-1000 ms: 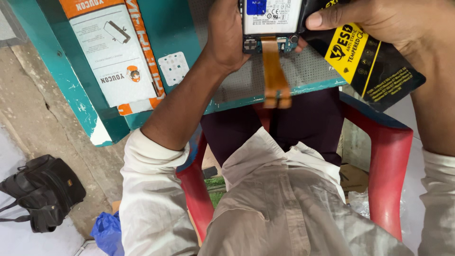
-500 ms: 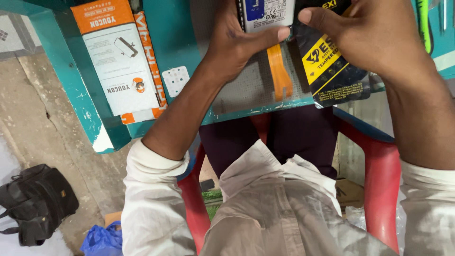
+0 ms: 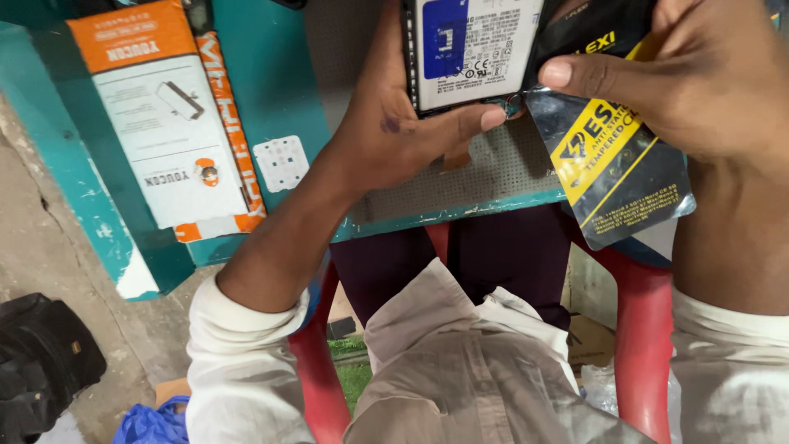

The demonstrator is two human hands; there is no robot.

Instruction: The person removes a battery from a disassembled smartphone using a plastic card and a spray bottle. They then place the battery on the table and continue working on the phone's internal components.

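The opened phone [image 3: 470, 51], its white-and-blue battery facing up, sits at the top of the view above the grey perforated mat [image 3: 485, 177] on the teal bench [image 3: 271, 90]. The left hand [image 3: 394, 123] is closed around its left edge and lower end, thumb laid along the bottom rim. The right hand [image 3: 682, 78] comes in from the right and pinches the phone's lower right corner with its thumb, while also gripping a black and yellow foil pouch [image 3: 612, 173] that hangs down past the bench edge. To the left on the bench lie an orange and white box [image 3: 164, 123] and, just beside it, a small white square pad [image 3: 280, 164]. Below the bench show a red plastic chair [image 3: 641, 329], the person's pale shirt, a black bag [image 3: 41, 362] on the floor and a blue plastic bag [image 3: 152, 423].
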